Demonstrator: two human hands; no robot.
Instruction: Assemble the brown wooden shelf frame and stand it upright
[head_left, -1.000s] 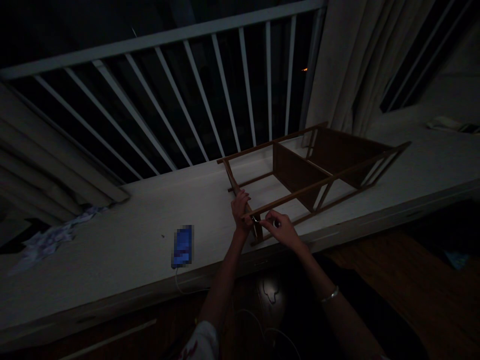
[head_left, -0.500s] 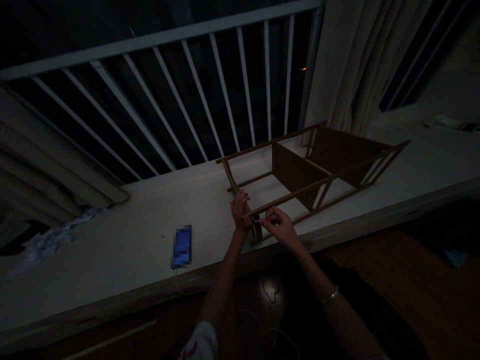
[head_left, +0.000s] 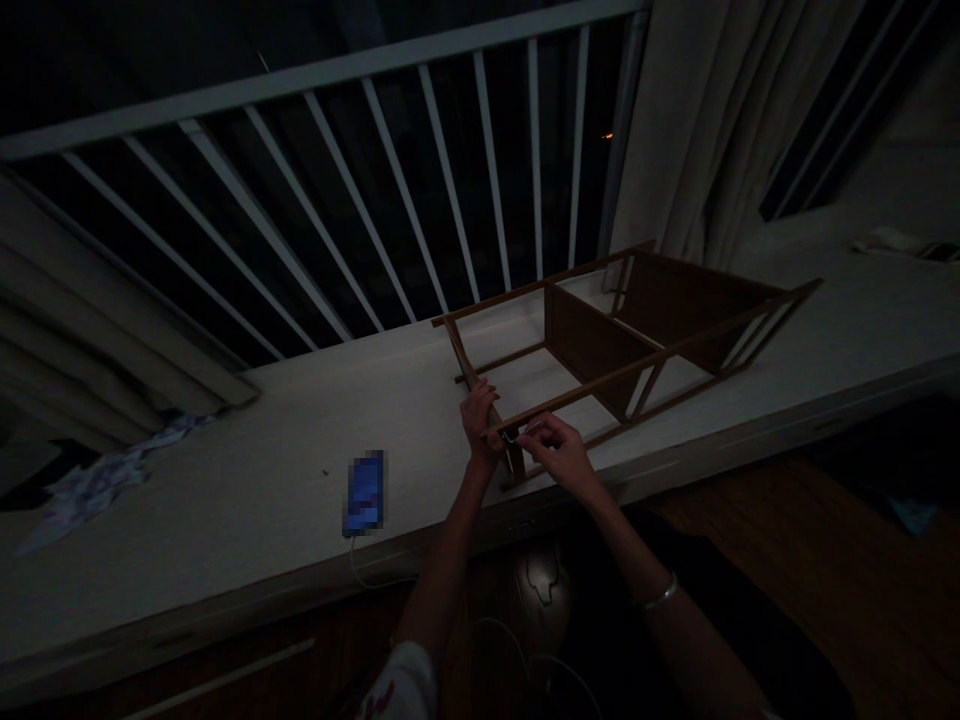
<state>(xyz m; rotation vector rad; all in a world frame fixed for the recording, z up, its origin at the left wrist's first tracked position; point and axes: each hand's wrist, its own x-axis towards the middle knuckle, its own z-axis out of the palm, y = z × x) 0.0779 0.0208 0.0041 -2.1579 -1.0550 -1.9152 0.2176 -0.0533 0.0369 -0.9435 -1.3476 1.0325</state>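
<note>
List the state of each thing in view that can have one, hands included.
left hand: closed on the end of the rack
right hand: pinching the small metal tool
small metal tool: tip at the rack's near corner; exact contact unclear
wooden rack: lying on its side on the ledge
phone: lying flat, blue face up, pixelated
cable: running from the phone's lower end
left curtain: gathered aside

Head-worn; facing forward; angled down

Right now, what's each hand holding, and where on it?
Left hand: the wooden rack, by its end crosspiece, near one corner. Right hand: a thin metal piece, pinched; too dark to tell by which part.
</note>
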